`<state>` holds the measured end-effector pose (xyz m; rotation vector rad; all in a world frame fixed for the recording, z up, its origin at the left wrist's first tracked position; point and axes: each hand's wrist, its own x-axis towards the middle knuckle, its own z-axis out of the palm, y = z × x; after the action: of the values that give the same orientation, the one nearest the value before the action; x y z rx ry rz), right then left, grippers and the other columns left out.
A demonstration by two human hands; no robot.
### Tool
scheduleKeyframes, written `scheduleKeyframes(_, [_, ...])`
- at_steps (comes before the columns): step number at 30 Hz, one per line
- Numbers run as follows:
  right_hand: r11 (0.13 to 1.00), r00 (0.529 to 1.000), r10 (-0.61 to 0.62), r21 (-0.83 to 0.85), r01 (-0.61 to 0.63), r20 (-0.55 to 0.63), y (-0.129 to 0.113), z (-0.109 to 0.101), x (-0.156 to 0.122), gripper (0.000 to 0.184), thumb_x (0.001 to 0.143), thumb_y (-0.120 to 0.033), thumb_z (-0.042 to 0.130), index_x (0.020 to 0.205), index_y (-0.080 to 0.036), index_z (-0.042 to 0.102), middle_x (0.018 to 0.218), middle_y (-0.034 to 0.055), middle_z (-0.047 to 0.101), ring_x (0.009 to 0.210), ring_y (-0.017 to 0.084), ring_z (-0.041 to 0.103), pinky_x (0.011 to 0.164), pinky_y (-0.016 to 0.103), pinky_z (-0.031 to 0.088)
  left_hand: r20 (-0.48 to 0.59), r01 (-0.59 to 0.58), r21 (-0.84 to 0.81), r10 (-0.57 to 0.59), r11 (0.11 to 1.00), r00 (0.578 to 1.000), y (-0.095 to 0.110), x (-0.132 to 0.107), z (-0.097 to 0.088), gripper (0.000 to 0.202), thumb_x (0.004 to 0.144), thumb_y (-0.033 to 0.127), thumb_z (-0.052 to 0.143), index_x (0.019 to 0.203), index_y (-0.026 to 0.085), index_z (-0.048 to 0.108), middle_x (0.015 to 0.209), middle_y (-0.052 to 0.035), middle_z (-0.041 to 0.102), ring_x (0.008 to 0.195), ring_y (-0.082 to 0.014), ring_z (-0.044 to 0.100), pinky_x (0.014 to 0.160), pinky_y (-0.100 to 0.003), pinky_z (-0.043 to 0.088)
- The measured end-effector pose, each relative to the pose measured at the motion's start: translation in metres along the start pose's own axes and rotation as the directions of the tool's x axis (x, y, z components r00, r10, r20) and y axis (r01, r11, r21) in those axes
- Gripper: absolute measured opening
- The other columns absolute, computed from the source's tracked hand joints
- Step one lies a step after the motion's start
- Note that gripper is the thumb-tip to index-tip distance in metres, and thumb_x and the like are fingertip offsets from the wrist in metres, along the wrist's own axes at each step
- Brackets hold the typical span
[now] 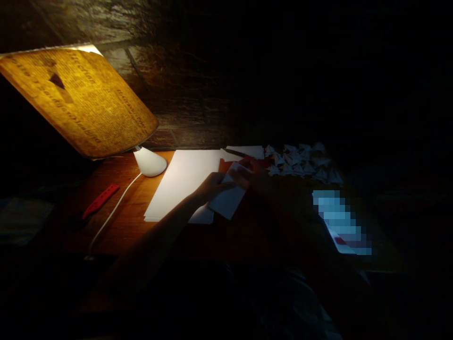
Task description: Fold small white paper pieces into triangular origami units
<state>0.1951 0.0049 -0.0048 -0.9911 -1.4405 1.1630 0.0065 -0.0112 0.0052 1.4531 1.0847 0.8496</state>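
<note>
Both hands are on a small white sheet of paper (228,203) above the wooden table. My left hand (212,185) grips its left edge, thumb and fingers closed on it. At its upper right corner, my right hand (251,171) pinches the sheet, its fingers partly lost in shadow. Just left of my hands lies a stack of large white paper (186,177), partly covered by my left forearm. Beyond them rest smaller white paper pieces (247,151) with a dark, thin tool (233,152) across them; I cannot make out its kind.
Several folded white paper pieces (300,160) sit at the back right. A lamp with a printed yellow shade (88,104) and white base (150,162) stands left, its white cord (115,208) running forward. A red-handled cutter (101,200) lies left. A lit screen (339,222) glows right.
</note>
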Motion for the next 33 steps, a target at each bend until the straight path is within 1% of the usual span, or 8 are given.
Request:
scheduleKeyframes(5, [0.996, 0.976, 0.087, 0.016, -0.092, 0.199, -0.007, -0.018, -0.001, 0.045, 0.065, -0.041, 0.086, 0.099, -0.023, 0.065, 0.092, 0.0045, 0.075, 0.082, 0.022, 0.07, 0.072, 0.033, 0.056, 0.218, -0.062, 0.113, 0.036, 0.992, 0.975, 0.001, -0.001, -0.003, 0.021, 0.073, 0.036, 0.081, 0.071, 0.016, 0.073, 0.062, -0.0045, 0.069, 0.048, -0.0147, 0.06, 0.043, -0.022, 0.042])
scheduleKeyframes(7, [0.996, 0.976, 0.08, -0.054, -0.071, 0.201, -0.008, -0.025, -0.001, 0.038, 0.066, -0.035, 0.084, 0.097, -0.022, 0.066, 0.092, 0.0052, 0.076, 0.082, 0.022, 0.07, 0.073, 0.034, 0.056, 0.256, -0.094, 0.137, 0.056, 0.986, 0.965, 0.0, 0.0, -0.006, 0.019, 0.075, 0.035, 0.078, 0.078, 0.017, 0.075, 0.068, -0.0053, 0.072, 0.054, -0.0157, 0.064, 0.048, -0.023, 0.046])
scheduleKeyframes(10, [0.964, 0.996, 0.038, -0.266, -0.016, 0.079, -0.002, -0.035, 0.002, 0.03, 0.069, -0.028, 0.078, 0.096, -0.02, 0.067, 0.093, 0.0055, 0.075, 0.084, 0.023, 0.069, 0.076, 0.036, 0.054, 0.128, -0.237, 0.27, 0.209, 0.933, 0.969, -0.003, 0.002, -0.011, 0.019, 0.078, 0.031, 0.076, 0.089, 0.017, 0.073, 0.081, -0.0059, 0.073, 0.067, -0.0153, 0.067, 0.056, -0.023, 0.05])
scheduleKeyframes(13, [0.82, 0.994, 0.042, -0.566, -0.091, -0.098, 0.007, -0.043, 0.005, 0.023, 0.072, -0.019, 0.071, 0.094, -0.019, 0.066, 0.093, 0.0065, 0.072, 0.085, 0.023, 0.066, 0.079, 0.037, 0.051, -0.034, -0.391, 0.514, 0.474, 0.763, 0.88, -0.005, 0.004, -0.014, 0.019, 0.084, 0.025, 0.071, 0.101, 0.016, 0.071, 0.102, -0.0097, 0.069, 0.085, -0.017, 0.066, 0.07, -0.027, 0.057])
scheduleKeyframes(16, [0.699, 0.984, 0.062, -0.697, -0.162, -0.166, 0.009, -0.047, 0.003, 0.024, 0.076, -0.017, 0.07, 0.099, -0.017, 0.064, 0.099, 0.0096, 0.071, 0.087, 0.023, 0.065, 0.077, 0.035, 0.049, 0.047, -0.457, 0.659, 0.573, 0.598, 0.818, -0.009, 0.005, -0.01, 0.022, 0.091, 0.022, 0.064, 0.111, 0.017, 0.069, 0.114, -0.0118, 0.065, 0.106, -0.0232, 0.065, 0.093, -0.04, 0.06])
scheduleKeyframes(21, [0.598, 0.976, 0.148, -0.771, -0.218, -0.161, -0.008, -0.046, -0.007, 0.019, 0.082, -0.024, 0.074, 0.097, -0.019, 0.064, 0.094, 0.0104, 0.071, 0.081, 0.023, 0.064, 0.071, 0.034, 0.045, 0.263, -0.514, 0.698, 0.49, 0.498, 0.831, -0.025, 0.005, 0.008, 0.045, 0.089, 0.015, 0.063, 0.134, 0.018, 0.061, 0.135, -0.0145, 0.061, 0.125, -0.0297, 0.06, 0.108, -0.05, 0.055])
scheduleKeyframes(27, [0.471, 0.975, 0.141, -0.854, -0.22, -0.173, -0.024, -0.044, -0.013, 0.027, 0.083, -0.036, 0.079, 0.102, -0.019, 0.068, 0.102, 0.0148, 0.071, 0.085, 0.028, 0.065, 0.071, 0.037, 0.044, 0.308, -0.48, 0.767, 0.413, 0.426, 0.857, -0.024, 0.001, 0.022, 0.044, 0.089, 0.01, 0.059, 0.132, 0.019, 0.063, 0.136, -0.0129, 0.063, 0.127, -0.0296, 0.059, 0.111, -0.051, 0.052])
scheduleKeyframes(33, [0.551, 0.99, 0.002, -0.826, 0.114, 0.139, -0.021, -0.039, -0.009, 0.026, 0.086, -0.024, 0.074, 0.112, -0.021, 0.071, 0.121, 0.0126, 0.068, 0.103, 0.026, 0.063, 0.083, 0.034, 0.048, 0.319, -0.438, 0.827, 0.346, 0.353, 0.882, -0.006, -0.008, 0.03, 0.028, 0.097, 0.016, 0.054, 0.121, 0.015, 0.069, 0.131, -0.0137, 0.067, 0.124, -0.0291, 0.06, 0.11, -0.047, 0.051])
